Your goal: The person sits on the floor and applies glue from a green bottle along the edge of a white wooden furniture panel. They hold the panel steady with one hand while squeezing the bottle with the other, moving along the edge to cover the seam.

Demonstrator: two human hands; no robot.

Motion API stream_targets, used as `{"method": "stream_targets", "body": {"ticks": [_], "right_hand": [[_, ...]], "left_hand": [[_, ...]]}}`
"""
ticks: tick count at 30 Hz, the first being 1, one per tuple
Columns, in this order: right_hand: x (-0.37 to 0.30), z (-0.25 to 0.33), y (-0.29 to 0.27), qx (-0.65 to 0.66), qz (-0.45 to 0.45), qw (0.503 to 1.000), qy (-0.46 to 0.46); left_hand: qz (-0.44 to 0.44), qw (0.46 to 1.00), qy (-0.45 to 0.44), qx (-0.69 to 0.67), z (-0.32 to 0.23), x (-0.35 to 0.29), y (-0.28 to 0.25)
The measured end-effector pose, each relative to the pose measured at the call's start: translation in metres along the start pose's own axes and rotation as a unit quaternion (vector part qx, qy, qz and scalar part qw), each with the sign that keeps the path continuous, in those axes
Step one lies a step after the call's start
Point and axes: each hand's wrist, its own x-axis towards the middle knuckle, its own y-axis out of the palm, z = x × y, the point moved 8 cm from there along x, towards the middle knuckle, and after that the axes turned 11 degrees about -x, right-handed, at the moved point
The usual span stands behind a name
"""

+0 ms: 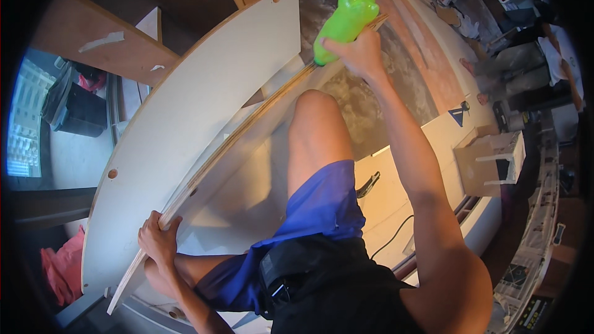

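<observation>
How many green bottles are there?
1. The green bottle is in the person's right hand, tilted with its base up, near the upper end of the long board edge. The dark corners could hide more.

The bottle (345, 23) is lime green, the board edge (249, 124) striped brown — the shorts (328, 204) blue.

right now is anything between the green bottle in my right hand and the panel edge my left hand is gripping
Nothing visible: the green plastic bottle, neck down in your right hand, meets or nearly meets the panel's plywood edge. Farther down that edge, your left hand wraps over it.
</observation>
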Motion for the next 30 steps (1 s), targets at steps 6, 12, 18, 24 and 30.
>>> {"method": "stream_targets", "body": {"ticks": [6,12,18,24,30], "right_hand": [[-0.003,0.001,0.001,0.053,-0.006,0.998,0.041],[-0.068,0.143,0.046,0.159,0.101,0.980,-0.057],[-0.092,0.198,0.067,0.208,0.120,0.964,-0.113],[-0.079,0.170,0.066,0.146,0.165,0.973,-0.062],[-0.059,0.143,0.047,0.045,0.114,0.992,-0.035]], "left_hand": [[0.000,1.000,0.007,-0.004,-0.005,0.001,0.000],[-0.014,1.000,0.024,0.001,0.000,0.000,-0.007],[-0.003,1.000,0.018,-0.017,-0.003,0.003,-0.008],[-0.001,0.999,0.009,-0.031,-0.003,0.000,-0.012],[0.005,0.999,0.007,-0.050,0.002,0.002,-0.008]]}}
